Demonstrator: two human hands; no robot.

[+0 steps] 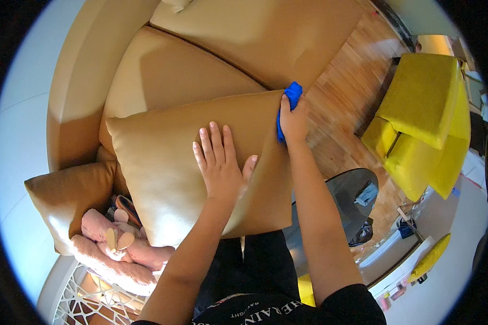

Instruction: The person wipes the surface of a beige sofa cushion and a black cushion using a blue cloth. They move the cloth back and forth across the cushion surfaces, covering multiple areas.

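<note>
A large tan leather-like cushion (162,162) lies in front of me, across the edge of the tan sofa seat (199,69). My left hand (219,166) rests flat on its upper face with the fingers spread, holding nothing. At the cushion's far right corner, my right hand (295,122) grips a bunched blue cloth (294,94). The cloth presses against the cushion's right edge. Part of it is hidden under my fingers.
To the left stand a smaller tan cushion (73,191) and a pink plush toy (134,248) by a white lattice panel (85,300). On the right are a dark oval table (345,203) with a light blue cloth (366,193) on it, wooden flooring (333,105) and yellow upholstered seats (419,93).
</note>
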